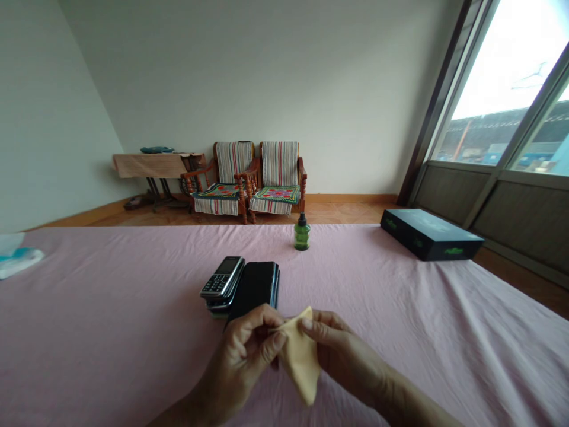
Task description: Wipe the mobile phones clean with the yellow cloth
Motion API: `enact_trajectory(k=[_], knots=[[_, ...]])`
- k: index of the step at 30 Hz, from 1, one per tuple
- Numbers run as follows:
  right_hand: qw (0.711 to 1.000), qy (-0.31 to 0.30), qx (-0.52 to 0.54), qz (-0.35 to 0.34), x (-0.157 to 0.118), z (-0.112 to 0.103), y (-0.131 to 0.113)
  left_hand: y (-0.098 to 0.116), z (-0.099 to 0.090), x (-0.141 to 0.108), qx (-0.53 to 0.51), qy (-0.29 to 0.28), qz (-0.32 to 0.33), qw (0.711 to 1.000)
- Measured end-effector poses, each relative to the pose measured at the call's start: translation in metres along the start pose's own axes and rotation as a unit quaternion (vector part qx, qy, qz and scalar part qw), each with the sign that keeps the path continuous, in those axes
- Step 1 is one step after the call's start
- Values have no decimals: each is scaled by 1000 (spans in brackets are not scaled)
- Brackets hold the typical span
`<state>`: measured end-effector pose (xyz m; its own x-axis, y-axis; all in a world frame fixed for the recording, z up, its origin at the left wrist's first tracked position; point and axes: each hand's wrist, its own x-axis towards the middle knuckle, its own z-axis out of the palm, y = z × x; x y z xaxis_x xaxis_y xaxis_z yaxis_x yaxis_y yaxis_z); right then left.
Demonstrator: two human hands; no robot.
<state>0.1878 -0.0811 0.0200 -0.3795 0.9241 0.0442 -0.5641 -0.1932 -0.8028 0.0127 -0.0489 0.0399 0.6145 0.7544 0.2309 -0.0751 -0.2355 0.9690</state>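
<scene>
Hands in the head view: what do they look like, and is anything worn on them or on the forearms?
The left hand and right hand are both ungloved, with short thumbnails. No ring shows, though some fingers are partly hidden. The left forearm and right forearm show no sleeve, watch or bracelet within the picture.

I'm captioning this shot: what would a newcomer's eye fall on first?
First, the yellow cloth, held between the left hand and the right hand at the bottom centre. Just beyond the left hand lie stacked phones on the pink sheet; farther back, a green bottle stands upright, and a black box with green markings sits on the right.
</scene>
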Motion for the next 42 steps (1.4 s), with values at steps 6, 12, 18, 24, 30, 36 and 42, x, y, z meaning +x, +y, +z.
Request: enact_trajectory(k=[6,12,18,24,30,36,42], knots=[[999,-38,2,0,-1,0,-1,-4,-4,2,38,57,6,998],[1000,-2,23,-9,-1,2,-1,-4,-2,2,18,60,5,998],[999,-36,24,16,-2,7,1,-2,-1,-1,21,70,17,997],[997,32,13,-62,1,3,-1,-7,-3,4,24,112,-8,993],[999,35,-20,-33,-1,-1,0,-2,-4,3,78,57,23,995],[999,8,-46,-20,-1,2,-4,2,-4,0,87,34,31,995],[995,60,-59,-51,2,-6,-1,0,-6,2,6,88,-10,996]])
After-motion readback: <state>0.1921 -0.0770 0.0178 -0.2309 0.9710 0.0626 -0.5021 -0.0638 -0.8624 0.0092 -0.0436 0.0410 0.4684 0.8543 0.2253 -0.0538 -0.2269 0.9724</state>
